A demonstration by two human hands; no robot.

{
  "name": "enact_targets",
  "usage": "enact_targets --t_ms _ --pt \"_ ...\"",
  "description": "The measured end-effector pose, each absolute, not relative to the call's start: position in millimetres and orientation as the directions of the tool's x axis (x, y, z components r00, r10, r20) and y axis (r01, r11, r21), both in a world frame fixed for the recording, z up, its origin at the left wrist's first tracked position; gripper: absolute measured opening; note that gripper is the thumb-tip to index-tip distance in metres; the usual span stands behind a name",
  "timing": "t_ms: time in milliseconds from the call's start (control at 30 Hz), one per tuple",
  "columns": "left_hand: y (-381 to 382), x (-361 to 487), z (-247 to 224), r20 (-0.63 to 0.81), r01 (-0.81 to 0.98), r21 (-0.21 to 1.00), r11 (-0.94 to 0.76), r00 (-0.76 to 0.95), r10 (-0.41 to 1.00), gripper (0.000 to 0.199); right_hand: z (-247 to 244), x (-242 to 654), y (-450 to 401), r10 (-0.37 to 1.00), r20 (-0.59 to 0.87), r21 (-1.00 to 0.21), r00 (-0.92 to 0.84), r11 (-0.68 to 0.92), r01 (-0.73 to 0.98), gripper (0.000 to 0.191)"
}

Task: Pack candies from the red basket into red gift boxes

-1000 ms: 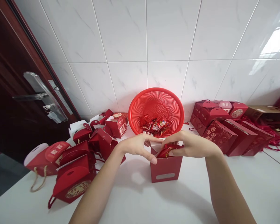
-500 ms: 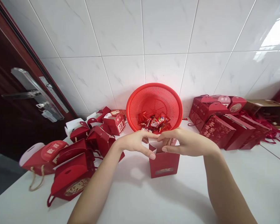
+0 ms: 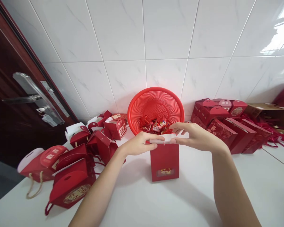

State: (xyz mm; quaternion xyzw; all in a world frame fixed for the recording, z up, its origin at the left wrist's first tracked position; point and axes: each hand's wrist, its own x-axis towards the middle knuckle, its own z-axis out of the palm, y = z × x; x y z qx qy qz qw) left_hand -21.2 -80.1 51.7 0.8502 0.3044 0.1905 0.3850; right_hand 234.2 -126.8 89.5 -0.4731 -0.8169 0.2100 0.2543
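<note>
A red box [image 3: 165, 159] with a small window low on its front stands upright on the white table. Its pale top flap [image 3: 164, 138] lies between my hands. My left hand [image 3: 143, 143] grips the flap's left end, thumb in front and fingers behind. At the right end, my right hand [image 3: 189, 135] has its thumb touching the flap's edge, with the other fingers raised and apart from the thumb. Behind the box, a red plastic basket [image 3: 156, 91] leans toward me with red-wrapped sweets [image 3: 156, 125] in it.
Several red boxes [image 3: 73, 183] with cord handles crowd the left side of the table [image 3: 142, 205]. More red boxes [image 3: 211, 112] stand at the right, beside a cardboard box [image 3: 265, 106]. A tiled wall rises behind; a door with a metal handle [image 3: 35, 97] is at the left.
The open top of the box is now covered by the pale flap. My hands have moved apart a little, and the right fingers have lifted out of the box opening.
</note>
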Motion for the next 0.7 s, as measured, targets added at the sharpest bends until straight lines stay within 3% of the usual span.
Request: enact_targets --t_ms 233,433,567,700 --pt "-77.1 -23.8 52.9 0.405 0.365 0.723 -0.586 0.463 0.788 0.056 78.1 236.8 -112.3 0.912 0.183 -0.66 -0.367 0.391 0.642 0.069" --pt "-73.9 -22.9 53.9 0.527 0.22 0.785 -0.579 0.254 0.811 0.043 70.9 224.4 -100.1 0.861 0.249 -0.823 -0.443 0.429 0.371 0.033" --pt "-74.0 -22.9 57.0 0.536 0.168 0.808 -0.565 0.191 0.822 0.034 66.8 216.1 -95.8 0.841 0.277 -0.912 -0.464 0.382 0.148 0.031" --pt "-74.7 -27.7 60.3 0.486 0.121 0.845 -0.521 0.234 0.842 0.033 64.6 212.4 -94.2 0.853 0.329 -0.921 -0.405 0.385 0.063 0.03"
